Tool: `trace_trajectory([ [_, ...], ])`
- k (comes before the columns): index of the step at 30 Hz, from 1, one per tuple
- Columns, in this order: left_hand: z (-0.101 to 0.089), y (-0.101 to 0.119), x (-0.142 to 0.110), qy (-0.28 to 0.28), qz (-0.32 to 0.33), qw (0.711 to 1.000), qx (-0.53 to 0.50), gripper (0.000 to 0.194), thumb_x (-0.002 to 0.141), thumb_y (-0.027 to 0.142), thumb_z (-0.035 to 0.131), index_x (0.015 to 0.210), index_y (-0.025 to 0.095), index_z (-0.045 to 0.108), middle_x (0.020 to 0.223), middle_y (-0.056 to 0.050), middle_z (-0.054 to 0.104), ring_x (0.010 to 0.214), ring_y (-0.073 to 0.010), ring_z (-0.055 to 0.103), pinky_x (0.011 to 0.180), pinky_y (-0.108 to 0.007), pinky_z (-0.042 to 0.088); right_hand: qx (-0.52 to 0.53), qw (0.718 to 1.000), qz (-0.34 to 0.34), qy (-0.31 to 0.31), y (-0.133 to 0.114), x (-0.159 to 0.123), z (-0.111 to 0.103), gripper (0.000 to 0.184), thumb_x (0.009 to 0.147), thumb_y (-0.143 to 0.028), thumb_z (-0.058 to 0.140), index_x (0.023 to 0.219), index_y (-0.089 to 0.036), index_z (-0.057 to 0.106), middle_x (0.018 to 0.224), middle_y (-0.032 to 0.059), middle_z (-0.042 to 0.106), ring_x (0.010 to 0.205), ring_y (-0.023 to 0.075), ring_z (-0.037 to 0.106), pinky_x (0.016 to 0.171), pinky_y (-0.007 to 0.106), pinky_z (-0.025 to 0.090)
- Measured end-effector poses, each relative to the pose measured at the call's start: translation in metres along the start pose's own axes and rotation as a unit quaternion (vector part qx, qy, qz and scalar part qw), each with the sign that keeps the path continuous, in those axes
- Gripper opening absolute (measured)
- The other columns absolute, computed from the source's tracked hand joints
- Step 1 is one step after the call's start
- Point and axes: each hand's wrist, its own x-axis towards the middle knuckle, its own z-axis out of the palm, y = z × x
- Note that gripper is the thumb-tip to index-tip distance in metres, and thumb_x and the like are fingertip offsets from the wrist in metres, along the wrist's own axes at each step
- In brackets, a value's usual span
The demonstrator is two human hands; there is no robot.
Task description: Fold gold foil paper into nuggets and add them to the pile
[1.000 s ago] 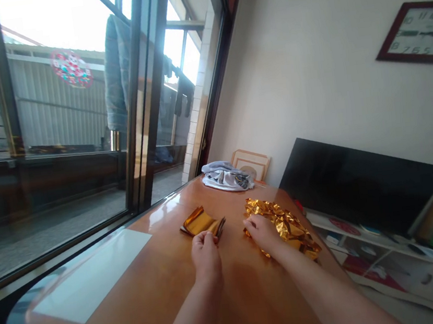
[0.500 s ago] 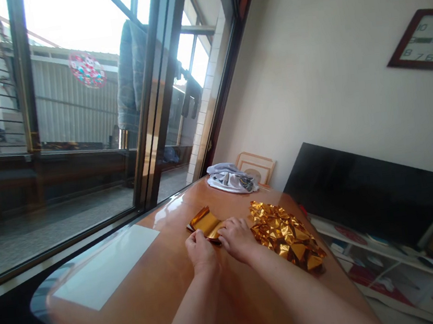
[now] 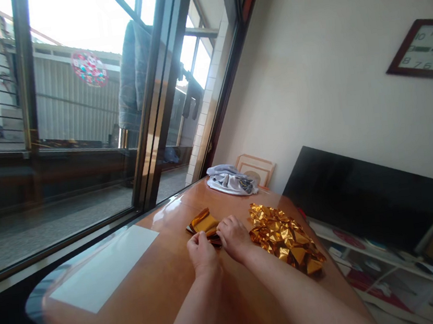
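A small stack of gold foil sheets (image 3: 205, 223) lies on the brown table, its far edge curling up. My left hand (image 3: 203, 253) pinches the near left edge of the foil between thumb and fingers. At the near right edge, my right hand (image 3: 233, 236) has its bent fingers closed on the foil, and they hide part of it. Just right of my right hand sits a heap of crumpled gold foil (image 3: 284, 235), touched by neither hand.
A white sheet (image 3: 105, 270) lies on the table (image 3: 170, 299) to the left. Folded grey and white cloth (image 3: 230, 180) rests at the far end. Glass sliding doors (image 3: 75, 105) stand on the left. A black television (image 3: 371, 201) on a white cabinet (image 3: 397, 287) is at the right.
The far part of the foil sheet has drawn in and looks shorter and more folded. My right hand has shifted slightly left, toward my left hand. The camera has tilted a little.
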Motion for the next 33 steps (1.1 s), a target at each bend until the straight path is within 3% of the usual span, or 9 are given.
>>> trace_trajectory([
  [5,-0.001,0.005,-0.002,-0.01,0.0,1.0,0.007,0.01,0.075,0.024,0.059,0.082,0.017,0.058,0.072,0.001,0.058,0.069,-0.0152,0.058,0.068,-0.028,0.049,0.037,0.999,0.037,0.005,-0.001,0.004,0.001,0.011,0.091,-0.023,0.058,0.094,-0.02,0.068,0.102,0.0072,0.067,0.103,0.0245,0.052,0.09,0.034,0.041],
  [10,-0.002,0.012,-0.001,-0.036,-0.021,0.999,0.025,0.01,0.073,0.024,0.06,0.079,0.016,0.059,0.071,0.0,0.058,0.067,-0.0159,0.058,0.064,-0.028,0.047,0.058,0.994,0.087,0.016,-0.002,0.01,0.005,0.017,0.087,-0.023,0.058,0.093,-0.026,0.074,0.097,0.0027,0.072,0.095,0.0219,0.058,0.084,0.032,0.043],
  [19,-0.001,0.01,0.006,-0.065,-0.067,0.994,0.05,0.012,0.069,0.022,0.063,0.08,0.016,0.063,0.074,-0.001,0.063,0.068,-0.0182,0.06,0.058,-0.028,0.042,0.08,0.982,0.146,0.091,0.006,0.017,0.001,0.016,0.088,-0.022,0.058,0.095,-0.024,0.072,0.1,0.0034,0.073,0.098,0.0216,0.061,0.084,0.03,0.044],
  [28,-0.001,0.001,0.01,-0.094,-0.114,0.988,0.039,0.012,0.072,0.018,0.066,0.084,0.016,0.065,0.086,-0.004,0.069,0.073,-0.0182,0.065,0.06,-0.028,0.048,0.093,0.975,0.154,0.129,0.005,0.007,-0.011,0.012,0.093,-0.023,0.056,0.097,-0.025,0.067,0.099,0.0008,0.072,0.095,0.0206,0.062,0.084,0.032,0.043],
  [33,0.001,0.0,0.007,-0.136,-0.13,0.982,0.004,0.019,0.083,0.031,0.066,0.094,0.015,0.066,0.087,-0.008,0.073,0.074,-0.0201,0.07,0.066,-0.031,0.056,0.064,0.981,0.113,0.144,-0.003,-0.006,-0.017,0.008,0.094,-0.026,0.056,0.096,-0.026,0.063,0.097,-0.0002,0.071,0.097,0.0217,0.059,0.089,0.036,0.039],
])
